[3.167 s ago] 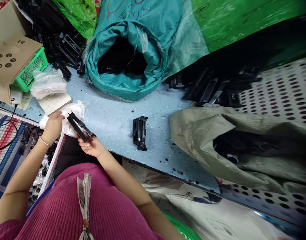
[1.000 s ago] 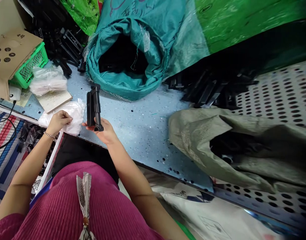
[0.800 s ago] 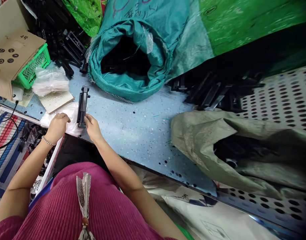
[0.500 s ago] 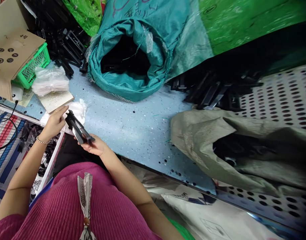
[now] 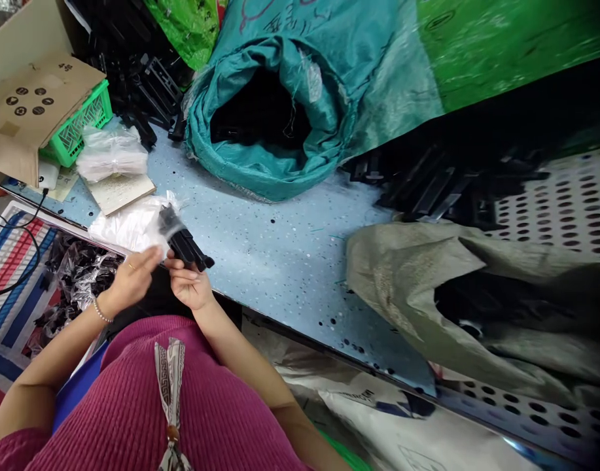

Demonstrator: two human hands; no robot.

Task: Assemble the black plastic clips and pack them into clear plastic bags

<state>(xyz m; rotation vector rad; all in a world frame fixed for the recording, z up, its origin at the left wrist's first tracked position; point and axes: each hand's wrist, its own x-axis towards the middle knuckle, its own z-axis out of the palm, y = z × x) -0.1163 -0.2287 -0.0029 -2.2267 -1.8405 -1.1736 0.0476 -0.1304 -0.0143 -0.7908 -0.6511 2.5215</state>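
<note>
My right hand (image 5: 190, 288) grips a long black plastic part (image 5: 186, 243) at its near end, just over the front edge of the blue speckled table (image 5: 280, 242). The part's far end is inside a thin clear plastic bag (image 5: 168, 216). My left hand (image 5: 131, 278) is beside it on the left, fingers extended and blurred, touching the edge of the bag. A pile of clear bags (image 5: 125, 226) lies on the table right behind both hands.
An open teal woven sack (image 5: 265, 124) and a grey-green sack (image 5: 457, 288) of black parts lie on the table. Black parts are heaped at the back left (image 5: 142, 85) and right (image 5: 427, 183). A green basket (image 5: 78, 124), a cardboard box (image 5: 29, 98) and a bin of bagged parts (image 5: 69, 281) are at left.
The black part that lay in the middle of the table was picked up by my right hand, turned and brought to my left hand. Its far end now sits in a clear bag.
</note>
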